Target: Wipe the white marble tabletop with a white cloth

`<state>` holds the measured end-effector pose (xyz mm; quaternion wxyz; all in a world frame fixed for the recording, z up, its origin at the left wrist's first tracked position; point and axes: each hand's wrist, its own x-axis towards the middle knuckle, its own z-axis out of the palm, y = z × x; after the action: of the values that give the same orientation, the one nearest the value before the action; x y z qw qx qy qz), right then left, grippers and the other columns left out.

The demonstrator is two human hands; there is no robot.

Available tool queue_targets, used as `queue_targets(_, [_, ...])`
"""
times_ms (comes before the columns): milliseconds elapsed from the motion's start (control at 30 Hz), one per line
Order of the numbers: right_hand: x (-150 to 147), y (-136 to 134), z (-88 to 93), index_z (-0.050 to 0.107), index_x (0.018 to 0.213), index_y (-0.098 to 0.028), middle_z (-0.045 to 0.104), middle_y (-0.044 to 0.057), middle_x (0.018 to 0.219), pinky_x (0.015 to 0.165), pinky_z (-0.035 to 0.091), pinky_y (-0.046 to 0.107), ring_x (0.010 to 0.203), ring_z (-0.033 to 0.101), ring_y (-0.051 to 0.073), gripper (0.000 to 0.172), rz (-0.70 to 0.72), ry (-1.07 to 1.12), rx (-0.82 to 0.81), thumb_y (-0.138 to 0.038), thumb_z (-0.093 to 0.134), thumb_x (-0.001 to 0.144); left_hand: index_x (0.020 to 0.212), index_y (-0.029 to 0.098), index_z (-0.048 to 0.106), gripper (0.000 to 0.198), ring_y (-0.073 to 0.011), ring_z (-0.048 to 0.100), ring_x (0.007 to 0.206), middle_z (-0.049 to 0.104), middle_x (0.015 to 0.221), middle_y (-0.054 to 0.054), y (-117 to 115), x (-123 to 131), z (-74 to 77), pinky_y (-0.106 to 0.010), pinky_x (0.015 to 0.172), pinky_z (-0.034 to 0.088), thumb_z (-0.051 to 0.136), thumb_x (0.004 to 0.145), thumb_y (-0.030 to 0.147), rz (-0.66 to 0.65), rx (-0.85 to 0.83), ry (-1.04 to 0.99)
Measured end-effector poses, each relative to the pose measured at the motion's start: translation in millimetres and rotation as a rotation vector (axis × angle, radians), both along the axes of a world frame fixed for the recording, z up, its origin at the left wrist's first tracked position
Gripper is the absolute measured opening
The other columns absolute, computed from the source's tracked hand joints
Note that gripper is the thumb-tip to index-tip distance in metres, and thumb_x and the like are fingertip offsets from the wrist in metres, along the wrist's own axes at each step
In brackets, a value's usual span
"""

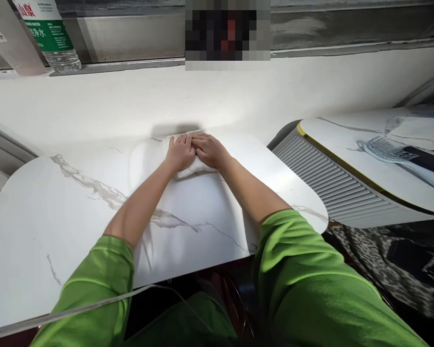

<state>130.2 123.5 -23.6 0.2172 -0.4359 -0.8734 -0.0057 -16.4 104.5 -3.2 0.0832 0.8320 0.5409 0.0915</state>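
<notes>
A white cloth (197, 168) lies on the white marble table (75, 212) near its far edge. My left hand (180, 152) rests flat on the cloth, fingers stretched out and close together. Beside it, my right hand (210, 149) presses down on the same cloth with fingers extended, touching the left hand. Most of the cloth is hidden under both hands. Both arms wear green sleeves.
A water bottle (54, 36) with a green label stands on the window ledge at the back left. To the right is a second marble table (350, 144) with a ribbed side, bearing a hairbrush (390, 150). A patterned fabric (376, 260) lies lower right.
</notes>
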Motion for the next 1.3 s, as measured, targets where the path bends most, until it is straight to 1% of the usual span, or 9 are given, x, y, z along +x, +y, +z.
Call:
queue_targets(133, [0, -3, -7.7, 0.067, 0.125, -0.018, 0.068, 0.010, 0.131, 0.107, 0.043, 0.045, 0.124, 0.059, 0.028, 0.047, -0.091, 0.049, 0.033, -0.013, 0.038, 0.088, 0.156, 0.011, 0.032, 0.056, -0.0205, 0.024, 0.153, 0.031, 0.164, -0.010, -3, 0, -0.6, -0.046, 0.127, 0.011, 0.024, 0.102, 0.024, 0.047, 0.014, -0.011])
queue_targets(300, [20, -46, -11.0, 0.064, 0.130, -0.018, 0.062, 0.012, 0.139, 0.109, 0.042, 0.050, 0.131, 0.054, 0.030, 0.048, -0.075, 0.043, 0.030, -0.016, 0.037, 0.091, 0.158, 0.010, 0.027, 0.058, -0.0224, 0.023, 0.153, 0.030, 0.164, -0.011, -46, 17, 2.5, -0.047, 0.127, 0.012, 0.025, 0.102, 0.026, 0.051, 0.010, 0.010])
queue_targets(433, [65, -102, -10.4, 0.066, 0.128, -0.016, 0.062, 0.013, 0.139, 0.108, 0.044, 0.053, 0.128, 0.057, 0.032, 0.048, -0.066, 0.009, 0.031, -0.017, 0.036, 0.090, 0.158, 0.006, 0.026, 0.060, -0.0285, 0.025, 0.152, 0.031, 0.163, -0.016, -98, 57, -2.2, -0.052, 0.126, 0.013, 0.028, 0.102, 0.028, 0.010, 0.024, 0.023])
queue_targets(600, [132, -177, -11.7, 0.070, 0.125, -0.023, 0.060, 0.009, 0.141, 0.108, 0.044, 0.057, 0.130, 0.055, 0.031, 0.052, -0.160, -0.042, 0.010, -0.013, 0.035, 0.088, 0.152, -0.003, 0.034, 0.062, -0.0368, 0.033, 0.148, 0.040, 0.156, -0.025, -161, 117, -13.0, -0.060, 0.124, 0.012, 0.036, 0.100, 0.031, -0.093, 0.178, -0.007])
queue_targets(767, [161, -204, -12.8, 0.069, 0.128, -0.026, 0.060, 0.007, 0.142, 0.108, 0.045, 0.058, 0.131, 0.055, 0.030, 0.053, -0.222, -0.043, 0.004, -0.014, 0.033, 0.090, 0.150, -0.003, 0.038, 0.060, -0.0356, 0.034, 0.147, 0.042, 0.154, -0.026, -181, 142, -11.5, -0.058, 0.124, 0.018, 0.040, 0.099, 0.029, -0.160, 0.170, -0.035])
queue_targets(867, [162, -190, -13.2, 0.069, 0.127, -0.025, 0.058, 0.007, 0.144, 0.112, 0.043, 0.057, 0.133, 0.053, 0.029, 0.052, -0.188, -0.048, 0.006, -0.015, 0.032, 0.092, 0.151, -0.003, 0.036, 0.061, -0.0361, 0.034, 0.148, 0.040, 0.155, -0.026, -171, 142, -10.7, -0.058, 0.123, 0.020, 0.040, 0.099, 0.028, -0.154, 0.155, -0.023])
queue_targets(967, [159, -161, -13.4, 0.070, 0.126, -0.026, 0.058, 0.004, 0.145, 0.115, 0.041, 0.055, 0.136, 0.051, 0.027, 0.053, -0.164, -0.046, -0.009, -0.016, 0.031, 0.092, 0.151, -0.002, 0.036, 0.060, -0.0353, 0.032, 0.149, 0.039, 0.157, -0.025, -145, 142, -11.7, -0.057, 0.123, 0.019, 0.037, 0.099, 0.028, -0.126, 0.151, -0.018])
queue_targets(1200, [142, -57, -14.1, 0.069, 0.126, -0.023, 0.061, 0.006, 0.142, 0.114, 0.041, 0.054, 0.135, 0.053, 0.027, 0.051, -0.228, -0.015, 0.003, -0.016, 0.035, 0.090, 0.155, 0.004, 0.031, 0.059, -0.0275, 0.025, 0.153, 0.032, 0.162, -0.018, -38, 129, -7.6, -0.050, 0.126, 0.014, 0.031, 0.100, 0.026, -0.168, 0.030, 0.016])
queue_targets(1300, [131, -8, -13.0, 0.067, 0.129, -0.019, 0.060, 0.009, 0.142, 0.115, 0.040, 0.050, 0.136, 0.052, 0.027, 0.050, -0.207, -0.023, -0.012, -0.016, 0.036, 0.090, 0.156, 0.005, 0.029, 0.059, -0.0239, 0.020, 0.154, 0.027, 0.164, -0.015, 6, 120, -3.0, -0.047, 0.127, 0.010, 0.027, 0.101, 0.027, -0.123, -0.022, 0.018])
